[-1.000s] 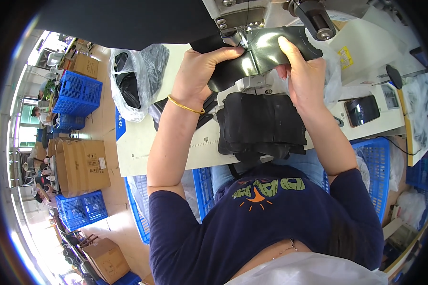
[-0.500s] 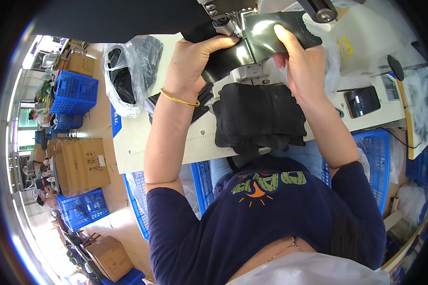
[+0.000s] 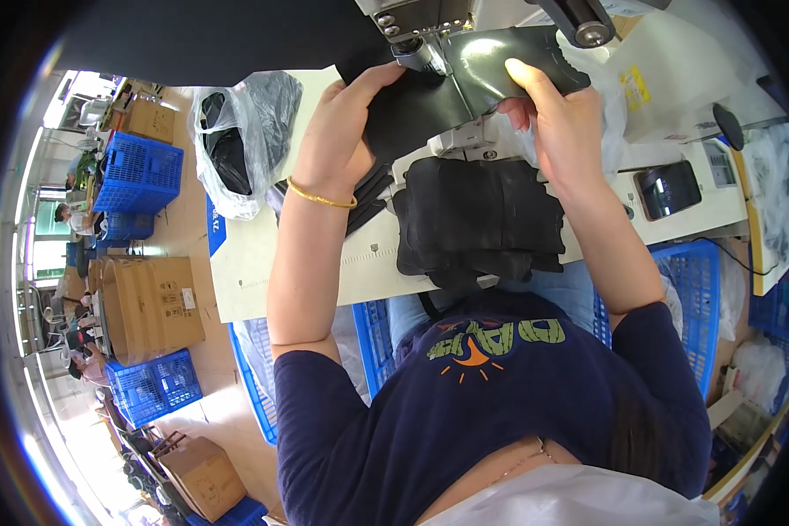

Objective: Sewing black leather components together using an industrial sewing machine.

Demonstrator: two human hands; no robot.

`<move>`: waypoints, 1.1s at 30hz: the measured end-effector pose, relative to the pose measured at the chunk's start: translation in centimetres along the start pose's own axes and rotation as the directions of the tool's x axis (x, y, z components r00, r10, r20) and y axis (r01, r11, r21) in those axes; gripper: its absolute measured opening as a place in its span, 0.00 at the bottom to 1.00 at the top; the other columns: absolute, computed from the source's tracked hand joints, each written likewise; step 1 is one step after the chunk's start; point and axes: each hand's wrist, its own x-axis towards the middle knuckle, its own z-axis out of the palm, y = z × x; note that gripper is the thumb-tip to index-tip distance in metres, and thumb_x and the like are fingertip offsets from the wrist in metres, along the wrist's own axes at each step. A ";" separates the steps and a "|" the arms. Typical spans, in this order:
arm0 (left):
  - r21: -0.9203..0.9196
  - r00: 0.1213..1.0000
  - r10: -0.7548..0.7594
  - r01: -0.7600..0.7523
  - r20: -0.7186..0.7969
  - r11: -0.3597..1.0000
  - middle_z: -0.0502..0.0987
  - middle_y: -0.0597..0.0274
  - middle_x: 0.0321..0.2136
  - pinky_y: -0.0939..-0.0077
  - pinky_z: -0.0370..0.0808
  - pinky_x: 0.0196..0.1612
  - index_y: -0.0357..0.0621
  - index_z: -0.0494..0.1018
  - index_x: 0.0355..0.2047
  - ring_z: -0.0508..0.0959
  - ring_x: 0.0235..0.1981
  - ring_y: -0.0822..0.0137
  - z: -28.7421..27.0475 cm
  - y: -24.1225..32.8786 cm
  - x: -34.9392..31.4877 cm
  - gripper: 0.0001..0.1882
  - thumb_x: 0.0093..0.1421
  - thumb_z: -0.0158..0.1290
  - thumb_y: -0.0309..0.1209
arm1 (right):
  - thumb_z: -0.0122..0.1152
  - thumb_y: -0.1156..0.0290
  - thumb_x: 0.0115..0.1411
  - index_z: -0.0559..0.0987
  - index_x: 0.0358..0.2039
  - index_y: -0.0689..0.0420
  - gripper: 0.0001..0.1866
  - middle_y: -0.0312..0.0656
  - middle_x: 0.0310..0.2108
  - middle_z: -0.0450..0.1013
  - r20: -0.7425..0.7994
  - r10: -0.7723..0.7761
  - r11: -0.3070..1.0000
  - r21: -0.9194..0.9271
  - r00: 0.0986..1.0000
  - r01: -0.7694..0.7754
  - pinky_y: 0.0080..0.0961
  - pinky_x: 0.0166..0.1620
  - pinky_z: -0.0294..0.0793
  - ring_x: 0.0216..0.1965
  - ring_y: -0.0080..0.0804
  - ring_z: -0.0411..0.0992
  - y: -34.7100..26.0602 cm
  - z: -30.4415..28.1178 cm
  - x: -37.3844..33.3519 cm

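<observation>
A shiny black leather-like piece (image 3: 491, 74) with a seam across its middle lies under the presser foot (image 3: 430, 60) of a sewing machine (image 3: 425, 19). My left hand (image 3: 342, 127) grips its left part, thumb on top near the foot and the other fingers hidden below. On the right edge, my right hand (image 3: 563, 123) pinches the piece, with the thumb above and fingertips curled underneath. Between my forearms, a stack of similar black pieces (image 3: 482, 215) rests at the table's near edge. More black strips (image 3: 373, 200) lie beside my left wrist.
A clear plastic bag with black contents (image 3: 276, 114) sits on the white table (image 3: 316, 279) at left. A phone (image 3: 668, 188) lies at right. Blue crates (image 3: 688, 285) stand below the table edge. Cardboard boxes (image 3: 149, 307) are on the floor at left, with people beyond.
My left hand has slid leftward, its thumb drawing back from the presser foot. The left part of the black piece has shifted slightly left; my right hand has barely moved.
</observation>
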 end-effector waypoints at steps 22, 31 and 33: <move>-0.187 0.998 -0.053 0.047 -0.032 0.981 0.79 0.59 0.34 0.76 0.77 0.40 0.37 0.75 0.38 0.79 0.34 0.70 1.5 -4.9 -7.9 0.13 0.51 0.56 0.16 | 0.61 0.71 0.57 0.76 0.41 0.58 0.11 0.34 0.32 0.75 0.125 0.287 0.956 -0.095 0.950 -0.276 0.16 0.26 0.70 0.29 0.19 0.72 0.8 -0.7 -7.9; -0.065 0.996 0.040 -0.045 -0.082 0.997 0.79 0.59 0.32 0.76 0.78 0.38 0.36 0.75 0.37 0.79 0.32 0.68 1.8 -5.4 -8.3 0.14 0.48 0.58 0.13 | 0.61 0.72 0.57 0.76 0.41 0.59 0.11 0.35 0.33 0.74 0.149 0.297 0.955 -0.058 0.943 -0.292 0.16 0.28 0.72 0.31 0.19 0.72 1.0 -0.9 -9.0; -0.070 0.996 0.040 -0.045 -0.077 0.997 0.79 0.59 0.31 0.76 0.78 0.38 0.35 0.75 0.36 0.79 0.32 0.69 1.9 -5.5 -8.3 0.13 0.48 0.58 0.13 | 0.60 0.73 0.57 0.76 0.41 0.60 0.11 0.36 0.34 0.75 0.150 0.313 0.950 -0.059 0.938 -0.307 0.17 0.30 0.73 0.32 0.19 0.72 1.1 -0.9 -9.1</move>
